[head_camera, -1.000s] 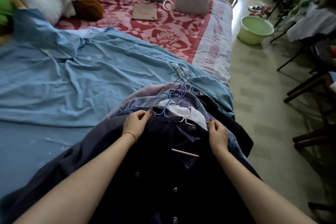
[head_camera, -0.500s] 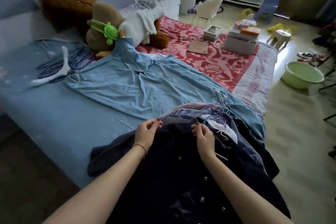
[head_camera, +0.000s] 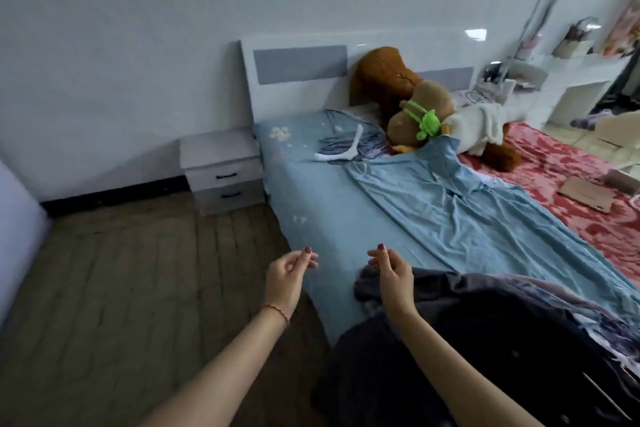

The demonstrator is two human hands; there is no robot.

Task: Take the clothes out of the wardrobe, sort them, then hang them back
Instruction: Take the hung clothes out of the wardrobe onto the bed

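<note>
Fingers loosely curled on both left hand [head_camera: 285, 279] and right hand [head_camera: 393, 276], holding nothing, raised beside the dark clothes pile [head_camera: 491, 340]. Sorting step, likely; next needs a grip on one garment from the pile.

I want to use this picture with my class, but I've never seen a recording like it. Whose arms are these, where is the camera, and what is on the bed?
The camera sits on a person's head, looking forward and down, so the arms are their own. The left hand and right hand are raised with fingers loosely curled, holding nothing. On the bed lie a pile of dark clothes, a spread light blue garment, a white hanger and a brown plush toy.
</note>
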